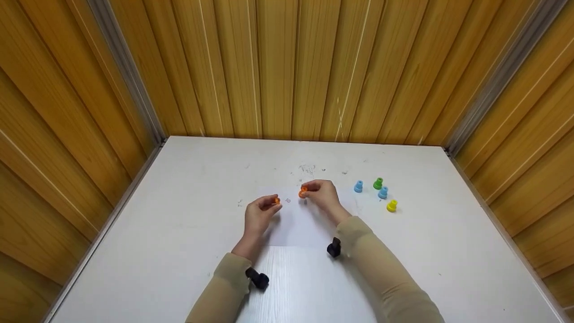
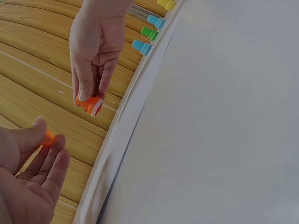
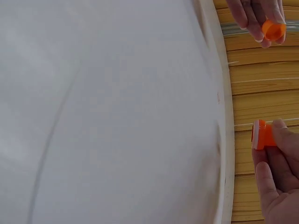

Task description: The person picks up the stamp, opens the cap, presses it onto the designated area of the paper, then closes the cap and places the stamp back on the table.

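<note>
Over a white sheet of paper, my left hand pinches a small round orange cap between thumb and fingers. The hollow inside of that cap shows in the right wrist view. My right hand holds an orange toy stamp by its narrow handle. A white rim and reddish face show at the wide end of the stamp in the left wrist view. Cap and stamp are apart. A small faint mark lies on the paper between the hands.
Right of the paper stand two blue stamps, a green stamp and a yellow stamp. Dark smudges mark the white table behind the paper. Wood-patterned panels enclose the back and sides.
</note>
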Demonstrator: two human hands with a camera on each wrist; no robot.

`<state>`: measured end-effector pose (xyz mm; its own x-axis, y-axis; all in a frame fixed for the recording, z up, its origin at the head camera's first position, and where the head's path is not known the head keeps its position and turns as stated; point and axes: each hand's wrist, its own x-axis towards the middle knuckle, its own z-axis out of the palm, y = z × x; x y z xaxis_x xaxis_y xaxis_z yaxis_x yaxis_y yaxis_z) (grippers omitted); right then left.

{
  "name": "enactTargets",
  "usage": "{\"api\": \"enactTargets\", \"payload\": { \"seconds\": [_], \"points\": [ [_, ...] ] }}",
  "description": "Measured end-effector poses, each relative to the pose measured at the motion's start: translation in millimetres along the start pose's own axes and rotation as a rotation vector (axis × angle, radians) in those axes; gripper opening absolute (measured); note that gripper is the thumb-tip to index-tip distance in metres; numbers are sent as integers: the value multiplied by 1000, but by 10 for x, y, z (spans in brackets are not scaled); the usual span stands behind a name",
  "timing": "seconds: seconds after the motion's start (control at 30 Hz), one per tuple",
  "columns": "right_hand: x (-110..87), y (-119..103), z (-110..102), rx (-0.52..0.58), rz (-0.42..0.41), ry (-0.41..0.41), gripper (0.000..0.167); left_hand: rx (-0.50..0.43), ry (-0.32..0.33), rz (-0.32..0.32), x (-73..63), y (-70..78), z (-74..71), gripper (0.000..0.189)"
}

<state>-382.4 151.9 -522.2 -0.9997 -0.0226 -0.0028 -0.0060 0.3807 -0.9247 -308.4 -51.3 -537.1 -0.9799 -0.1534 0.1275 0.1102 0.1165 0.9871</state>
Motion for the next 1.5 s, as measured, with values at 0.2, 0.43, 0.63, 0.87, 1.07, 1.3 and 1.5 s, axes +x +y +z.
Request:
{"api": "enactTargets", "payload": {
  "seconds": [0.2, 0.43, 0.63, 0.87, 1.07, 1.3, 1.5],
  "points": [
    [30, 40, 28, -85, 32, -40, 22, -7, -3, -18, -7, 6, 16, 31],
    [29, 87, 63, -103, 31, -47, 20, -1, -22, -5, -4, 0, 10, 32],
    [40, 93, 81, -170, -39, -51, 20, 13, -29, -13, 4, 2, 13, 32],
    [46, 90, 96, -196, -18, -71, 22, 31, -37, -42, 3, 7, 16, 33],
    [38, 74, 111, -207, -5, -78, 23, 38, -46, -55, -1, -4, 8, 32],
    [42, 88, 124, -223, -26, -76, 21, 25, -51, -61, -19, -17, 0, 33],
    [55, 74, 122, -248, -40, -67, 21, 28, -44, -49, -8, -35, 16, 34]
  ]
}}
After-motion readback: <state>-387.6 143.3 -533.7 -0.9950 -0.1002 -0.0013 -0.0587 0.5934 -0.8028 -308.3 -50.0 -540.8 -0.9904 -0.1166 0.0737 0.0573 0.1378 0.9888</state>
